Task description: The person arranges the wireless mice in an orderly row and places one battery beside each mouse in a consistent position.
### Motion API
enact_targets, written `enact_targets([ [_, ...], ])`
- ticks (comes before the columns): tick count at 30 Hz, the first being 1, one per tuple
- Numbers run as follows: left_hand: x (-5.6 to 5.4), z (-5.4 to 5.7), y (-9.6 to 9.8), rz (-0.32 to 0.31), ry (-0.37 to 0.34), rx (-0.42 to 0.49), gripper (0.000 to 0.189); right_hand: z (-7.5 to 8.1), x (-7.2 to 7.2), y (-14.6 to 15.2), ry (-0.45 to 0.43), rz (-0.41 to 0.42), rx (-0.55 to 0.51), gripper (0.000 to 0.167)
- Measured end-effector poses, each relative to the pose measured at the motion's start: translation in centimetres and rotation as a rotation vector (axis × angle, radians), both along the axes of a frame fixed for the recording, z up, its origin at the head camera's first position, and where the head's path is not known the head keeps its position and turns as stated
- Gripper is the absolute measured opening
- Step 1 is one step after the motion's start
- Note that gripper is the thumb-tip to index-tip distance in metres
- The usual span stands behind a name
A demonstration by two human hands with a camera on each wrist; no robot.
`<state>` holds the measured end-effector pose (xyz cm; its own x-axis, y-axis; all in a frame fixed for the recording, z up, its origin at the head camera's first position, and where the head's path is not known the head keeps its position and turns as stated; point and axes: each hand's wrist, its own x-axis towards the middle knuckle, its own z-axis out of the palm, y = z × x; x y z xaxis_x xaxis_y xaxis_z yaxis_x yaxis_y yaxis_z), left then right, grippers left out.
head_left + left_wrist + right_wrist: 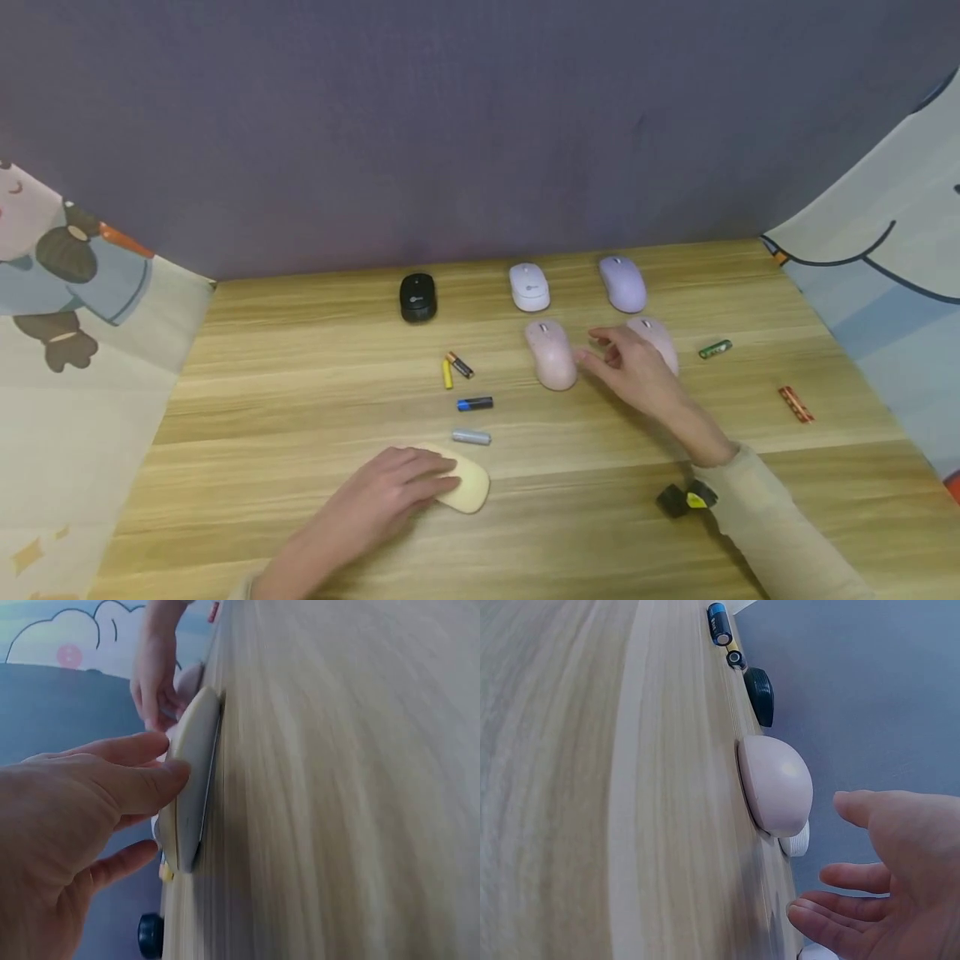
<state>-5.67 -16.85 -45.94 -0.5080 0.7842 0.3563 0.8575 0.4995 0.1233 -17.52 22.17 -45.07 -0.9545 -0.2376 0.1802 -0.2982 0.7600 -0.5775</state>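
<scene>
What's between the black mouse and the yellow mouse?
The head view shows a yellow battery, an orange-tipped battery, a blue-and-black battery and a grey battery there.

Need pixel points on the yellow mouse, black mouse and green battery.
Yellow mouse (472, 487): head view, on the uncovered part of its top.
Black mouse (417, 298): head view, middle of its top.
Green battery (715, 349): head view, middle of its side.

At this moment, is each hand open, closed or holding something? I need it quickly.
Left hand: open, fingers touching the yellow mouse.
Right hand: open, holding nothing, near a pink mouse.
</scene>
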Motion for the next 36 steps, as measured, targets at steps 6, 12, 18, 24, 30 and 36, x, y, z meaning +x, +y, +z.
enact_targets([
  [6,0.6,0.4,-1.6,0.041,-0.057,-0.018,0.050,-0.2,-0.1,0.2,0.004,-0.002,-0.001,0.047],
  [12,1.3,0.9,-1.7,0.164,-0.114,-0.036,0.044,-0.4,-0.2,0.4,0.002,0.001,-0.003,0.048],
  [18,1.1,0.6,-0.5,0.148,-0.041,-0.013,0.051,-0.3,-0.2,0.5,-0.013,-0.002,0.002,0.049],
  [24,1.1,0.2,-0.3,0.176,-0.082,-0.063,0.048,-0.2,-0.1,0.6,-0.028,-0.001,0.013,0.050],
  [30,0.8,0.1,-0.8,0.211,-0.117,-0.032,0.039,-0.1,0.0,0.8,-0.021,0.001,0.013,0.049],
  [36,0.3,0.4,-2.0,0.245,-0.100,0.007,0.042,-0.1,0.0,0.7,-0.020,0.007,0.006,0.049],
])
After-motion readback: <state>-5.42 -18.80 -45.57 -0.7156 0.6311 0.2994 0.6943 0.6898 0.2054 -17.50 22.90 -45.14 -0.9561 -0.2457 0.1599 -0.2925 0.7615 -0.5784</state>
